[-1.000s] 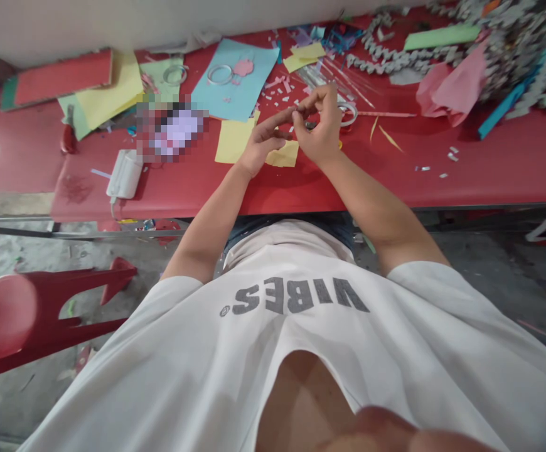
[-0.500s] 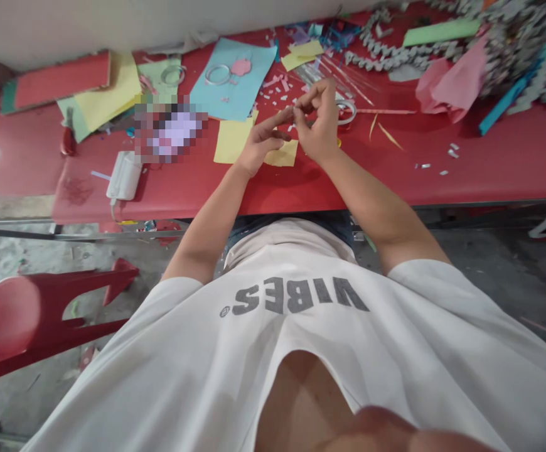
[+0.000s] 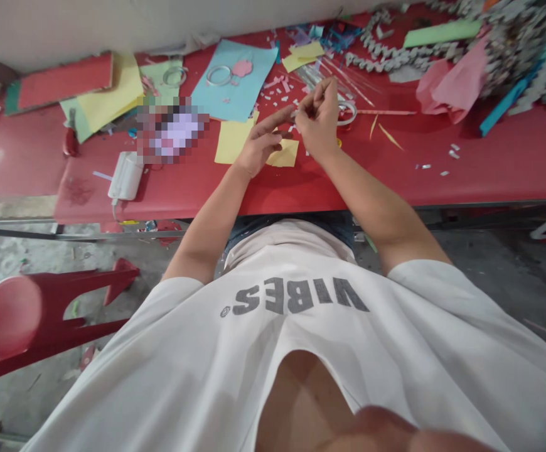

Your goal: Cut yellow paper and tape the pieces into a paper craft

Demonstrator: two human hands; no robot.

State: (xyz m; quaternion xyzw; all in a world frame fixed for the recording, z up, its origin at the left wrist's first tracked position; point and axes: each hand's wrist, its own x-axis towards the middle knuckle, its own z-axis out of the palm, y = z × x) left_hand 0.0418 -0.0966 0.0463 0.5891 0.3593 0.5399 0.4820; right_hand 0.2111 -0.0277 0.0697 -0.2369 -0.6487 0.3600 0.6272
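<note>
Left hand [image 3: 260, 143]: palm turned inward, fingers half spread and reaching across to the other hand, the index fingertip [image 3: 292, 110] touching or just beside the right fingertips.
Right hand [image 3: 319, 119]: raised, fingers bunched and pinching together above the bench. Anything held between the fingertips is too small to tell.

Directly below the hands: a small yellow paper square [image 3: 283, 152] under the left hand; a larger yellow paper sheet [image 3: 233, 141] beside it.
Just beyond the right hand: a silvery ring [image 3: 347, 113]; thin pale strips [image 3: 348, 85] fanning out past it; white paper scraps [image 3: 273, 97] strewn beyond the fingers.

Further out on the red bench [image 3: 513, 169]: a light-blue paper sheet [image 3: 228, 81] carrying two rings and a pink paper cut-out; a pink paper sheet [image 3: 452, 81], crumpled; a zigzag paper chain [image 3: 386, 59] leading to a heaped mass of the same folded work [image 3: 518, 50]; a green paper strip [image 3: 442, 32]; a teal strip [image 3: 508, 100]; a white corded device [image 3: 125, 176]; a red board [image 3: 63, 80]; a pixelated patch [image 3: 172, 132], unreadable.

Off the bench: a red plastic chair [image 3: 42, 314] on a concrete floor [image 3: 28, 402]. Nearest the camera: the person's white T-shirt [image 3: 296, 301], printed "VIBES".
</note>
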